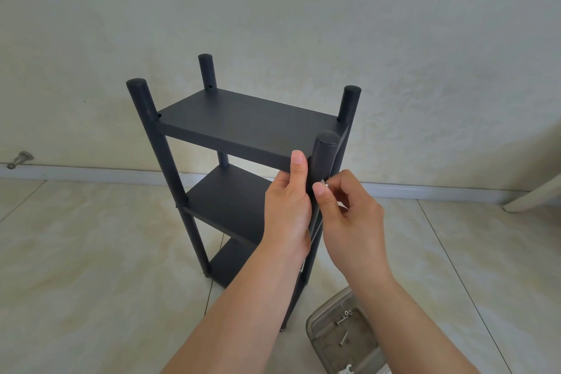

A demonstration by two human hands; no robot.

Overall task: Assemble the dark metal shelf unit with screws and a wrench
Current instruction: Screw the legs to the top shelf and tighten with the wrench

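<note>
The dark metal shelf unit (243, 124) stands upright on the tiled floor, with three shelves between four round posts. My left hand (288, 206) grips the near right post (323, 155) just below the top shelf, thumb pointing up along it. My right hand (349, 212) pinches a small silver screw (324, 183) between thumb and forefinger, against the side of that post. A clear plastic tray (315, 322) by my right forearm holds a few loose screws and washers. A small white wrench (346, 370) lies at the tray's near end.
A pale wall and a white baseboard (91, 173) run behind the shelf unit. A metal door stop (19, 159) sits on the baseboard at the left. A cream furniture leg (534, 194) slants in at the right edge. Beige floor tiles surround the unit.
</note>
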